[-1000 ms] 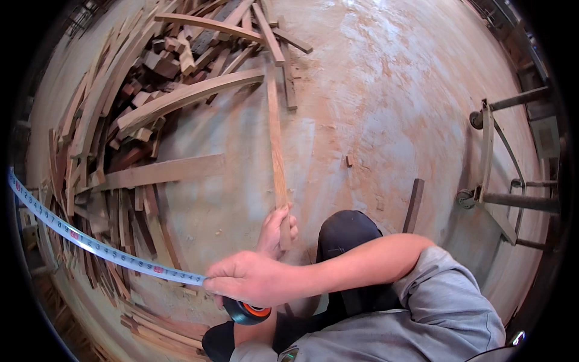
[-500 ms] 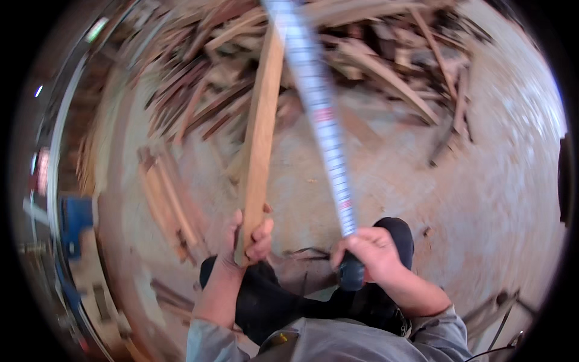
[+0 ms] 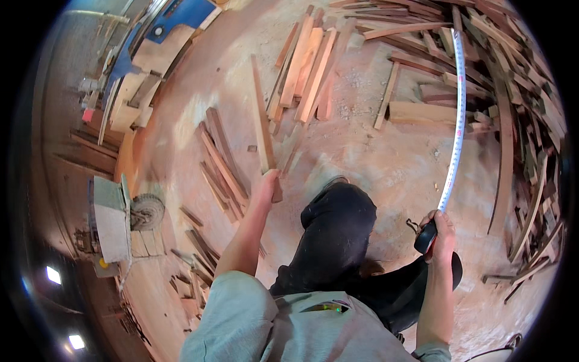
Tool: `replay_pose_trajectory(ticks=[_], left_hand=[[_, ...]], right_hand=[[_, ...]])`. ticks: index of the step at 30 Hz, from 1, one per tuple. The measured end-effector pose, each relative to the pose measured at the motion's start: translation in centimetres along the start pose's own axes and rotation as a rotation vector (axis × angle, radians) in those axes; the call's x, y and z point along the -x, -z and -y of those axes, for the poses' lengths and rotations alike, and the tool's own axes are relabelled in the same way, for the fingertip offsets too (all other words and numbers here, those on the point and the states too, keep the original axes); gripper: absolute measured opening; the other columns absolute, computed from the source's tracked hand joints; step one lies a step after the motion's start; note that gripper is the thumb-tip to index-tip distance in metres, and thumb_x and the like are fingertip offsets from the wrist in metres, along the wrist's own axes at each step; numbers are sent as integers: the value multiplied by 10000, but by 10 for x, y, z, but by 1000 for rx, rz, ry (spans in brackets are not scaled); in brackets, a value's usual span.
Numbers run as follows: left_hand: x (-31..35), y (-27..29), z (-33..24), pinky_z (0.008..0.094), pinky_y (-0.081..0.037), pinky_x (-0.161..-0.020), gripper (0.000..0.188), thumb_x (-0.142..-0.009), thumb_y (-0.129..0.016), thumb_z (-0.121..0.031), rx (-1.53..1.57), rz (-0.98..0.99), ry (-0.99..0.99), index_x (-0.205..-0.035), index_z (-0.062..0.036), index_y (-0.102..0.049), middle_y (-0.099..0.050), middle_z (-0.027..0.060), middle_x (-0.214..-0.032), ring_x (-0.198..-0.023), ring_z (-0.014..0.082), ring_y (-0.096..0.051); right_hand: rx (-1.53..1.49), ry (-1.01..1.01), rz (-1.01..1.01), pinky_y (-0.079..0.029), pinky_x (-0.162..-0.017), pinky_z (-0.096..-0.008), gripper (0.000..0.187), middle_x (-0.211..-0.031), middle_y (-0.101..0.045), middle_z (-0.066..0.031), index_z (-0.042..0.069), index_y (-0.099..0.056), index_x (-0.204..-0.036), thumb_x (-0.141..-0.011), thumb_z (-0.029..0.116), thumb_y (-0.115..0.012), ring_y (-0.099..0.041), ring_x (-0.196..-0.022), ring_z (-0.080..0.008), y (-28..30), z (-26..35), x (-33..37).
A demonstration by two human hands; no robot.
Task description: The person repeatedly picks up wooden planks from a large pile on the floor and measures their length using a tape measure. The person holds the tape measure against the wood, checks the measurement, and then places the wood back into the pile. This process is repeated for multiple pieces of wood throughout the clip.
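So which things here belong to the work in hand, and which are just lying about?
In hand:
- wooden strip, in the left hand
- tape measure, blade extended, in the right hand

Lying about:
- stacked boards, top centre
- wood pile, right
- tyred wheel, left

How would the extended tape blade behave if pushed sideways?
Probably semi-stiff: the tape blade runs out from its dark case without a visible kink. Likely apt to buckle, being long and thin. The case may shift little, gripped by the right hand.
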State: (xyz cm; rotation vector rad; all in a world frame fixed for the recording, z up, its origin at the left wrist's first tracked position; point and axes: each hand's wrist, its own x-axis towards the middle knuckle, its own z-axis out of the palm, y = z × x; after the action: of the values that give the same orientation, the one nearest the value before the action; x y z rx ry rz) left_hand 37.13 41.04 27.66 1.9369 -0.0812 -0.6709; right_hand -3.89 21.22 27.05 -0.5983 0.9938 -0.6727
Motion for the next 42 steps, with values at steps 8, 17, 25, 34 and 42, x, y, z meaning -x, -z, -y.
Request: replay_pose_trajectory(ticks=[8, 17, 25, 34, 42], left_hand=[[-35, 152, 152, 311, -288, -362, 94, -822, -603, -138, -16, -415, 117, -758, -114, -539, -429, -17, -536, -382, 116, -390], [-123, 122, 22, 492, -477, -962, 905, -805, -590, -730, -1477, -437, 130, -1303, 23, -535, -605, 236, -1266, -1116, 415, -615], [-156, -76, -22, 495, -399, -1048, 686, -867, -688, -259, -1270, -97, -743, -1407, 59, -411, -437, 288, -1415, -1288, 419, -444], [99, -415, -187, 447, -311, -1135, 631, -886, -625, -203, -1069, 539, -1462, -1432, 25, -405, -424, 239, -1452, -1354, 390, -394], [285, -596, -156, 442, -390, -1072, 573, -846, -691, -181, -924, 962, -2080, -1344, 10, -481, -511, 211, -1333, -1253, 380, -474]], right_hand=[[211, -125, -25, -488, -539, -274, 235, -721, -625, -102, 39, -578, -882, -989, 243, -535, -578, -572, -152, -6, -37, -28], [249, -109, -250, -472, -544, -302, 271, -733, -615, -91, 28, -601, -813, -956, 254, -557, -566, -573, -160, 3, -2, -29], [88, -8, -67, -452, -577, -284, 301, -699, -578, -15, 54, -665, -841, -975, 299, -555, -521, -624, -94, 14, -7, -9], [-283, 449, -201, -486, -747, -297, 308, -794, -672, -62, 0, -649, -843, -953, 265, -538, -615, -772, -136, 64, 1, 19], [-624, 462, -423, -490, -730, -272, 255, -837, -667, -80, -11, -630, -919, -987, 210, -521, -621, -775, -132, 128, 14, 69]])
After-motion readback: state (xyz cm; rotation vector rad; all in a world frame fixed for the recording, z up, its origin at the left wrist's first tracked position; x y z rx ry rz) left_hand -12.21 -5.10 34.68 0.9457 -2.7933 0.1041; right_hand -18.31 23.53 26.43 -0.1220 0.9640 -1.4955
